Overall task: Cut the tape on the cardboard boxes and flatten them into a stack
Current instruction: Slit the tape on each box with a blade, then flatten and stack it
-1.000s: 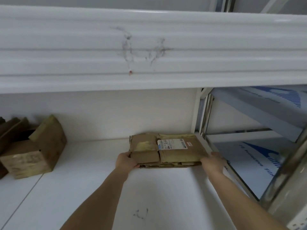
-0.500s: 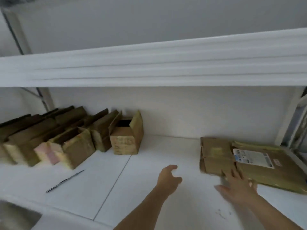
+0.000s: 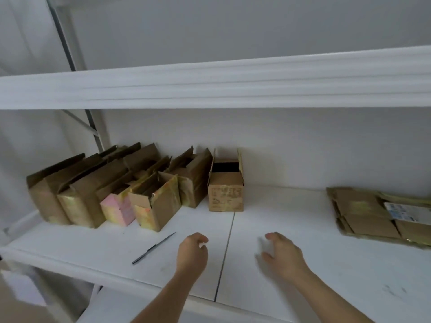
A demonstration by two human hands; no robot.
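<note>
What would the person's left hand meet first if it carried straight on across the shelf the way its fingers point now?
Probably the open-topped box standing apart at the right end of the row. The left hand points up and slightly right, with only bare shelf between; depth is uncertain.

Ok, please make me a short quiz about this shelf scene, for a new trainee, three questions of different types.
1. True or false: the left hand is holding the knife.
2. Which box stands nearest to the two hands? A) the pink box B) the open box at the right end of the row C) the flattened stack
3. Fill in: the flattened stack lies at the far ____ of the shelf.

Key: 1. False, the knife lies alone on the shelf, left of that hand. 2. B. 3. Right; the right hand is empty too.
</note>
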